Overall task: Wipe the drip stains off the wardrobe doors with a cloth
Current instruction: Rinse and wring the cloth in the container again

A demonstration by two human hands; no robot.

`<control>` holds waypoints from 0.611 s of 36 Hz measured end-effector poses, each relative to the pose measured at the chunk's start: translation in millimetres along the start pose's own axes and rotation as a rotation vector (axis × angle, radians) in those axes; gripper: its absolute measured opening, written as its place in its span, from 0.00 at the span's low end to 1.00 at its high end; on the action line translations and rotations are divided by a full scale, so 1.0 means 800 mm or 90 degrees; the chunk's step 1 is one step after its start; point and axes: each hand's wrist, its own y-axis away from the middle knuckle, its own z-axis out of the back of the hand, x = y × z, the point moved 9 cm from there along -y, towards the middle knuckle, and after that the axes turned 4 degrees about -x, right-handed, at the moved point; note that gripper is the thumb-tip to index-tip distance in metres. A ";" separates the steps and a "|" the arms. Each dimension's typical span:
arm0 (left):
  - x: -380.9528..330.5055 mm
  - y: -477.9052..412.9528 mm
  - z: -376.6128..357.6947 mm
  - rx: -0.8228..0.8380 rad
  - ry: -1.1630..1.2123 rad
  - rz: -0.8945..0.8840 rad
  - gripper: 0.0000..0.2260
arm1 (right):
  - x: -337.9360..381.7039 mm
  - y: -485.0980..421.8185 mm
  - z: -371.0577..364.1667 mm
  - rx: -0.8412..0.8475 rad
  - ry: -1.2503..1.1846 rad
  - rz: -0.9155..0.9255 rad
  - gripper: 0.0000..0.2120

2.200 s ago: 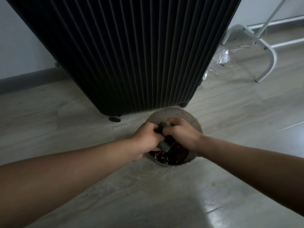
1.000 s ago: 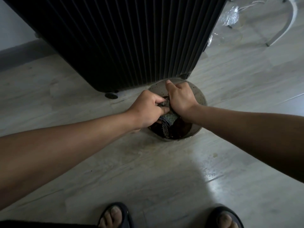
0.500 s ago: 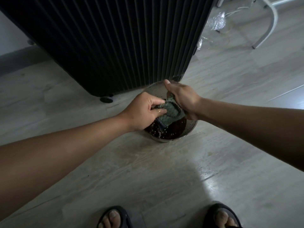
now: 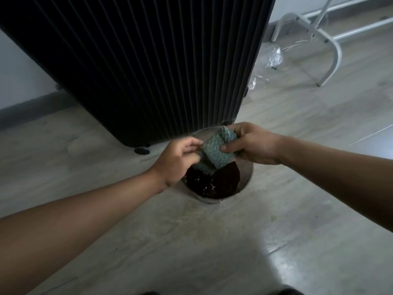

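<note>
Holding a grey-green cloth with a knobbly woven texture (image 4: 219, 150) between them, the left hand (image 4: 178, 160) pinches its left edge and the right hand (image 4: 253, 143) grips its right side with curled fingers. Directly under both hands stands a round grey bucket (image 4: 246, 179) of dark, shiny water. Beyond the hands rises the black wardrobe with narrow vertical ribs (image 4: 148, 71). Far beyond the right hand lie crinkled clear plastic (image 4: 274, 57) and a white bent metal tube frame (image 4: 336, 50).
</note>
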 end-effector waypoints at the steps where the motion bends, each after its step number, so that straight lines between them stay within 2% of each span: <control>1: -0.006 0.000 -0.001 0.006 0.040 0.006 0.14 | 0.004 0.002 -0.001 0.005 0.062 0.013 0.14; 3: -0.026 0.002 -0.005 0.012 0.047 0.001 0.20 | 0.013 0.003 -0.005 -0.005 0.210 0.054 0.13; 5: -0.043 0.001 -0.010 0.012 -0.042 -0.015 0.23 | 0.018 0.000 -0.012 -0.027 0.315 0.090 0.16; 8: -0.052 -0.006 -0.011 0.007 -0.182 -0.014 0.25 | 0.017 -0.007 -0.017 -0.063 0.308 0.096 0.21; 12: -0.045 -0.005 -0.018 0.081 -0.161 0.039 0.34 | 0.017 -0.013 -0.015 -0.072 0.275 0.098 0.23; 14: -0.048 -0.006 -0.016 0.076 -0.209 0.027 0.30 | 0.016 -0.017 -0.014 -0.099 0.286 0.112 0.24; 17: -0.044 -0.010 -0.009 0.050 -0.221 0.057 0.16 | 0.009 -0.020 -0.008 -0.136 0.221 0.107 0.28; 19: -0.041 -0.008 -0.010 0.050 -0.125 0.090 0.08 | -0.012 -0.024 -0.008 -0.087 0.085 0.032 0.29; 22: -0.040 -0.007 -0.008 0.024 0.071 0.153 0.02 | -0.050 -0.022 -0.025 0.028 -0.136 -0.106 0.23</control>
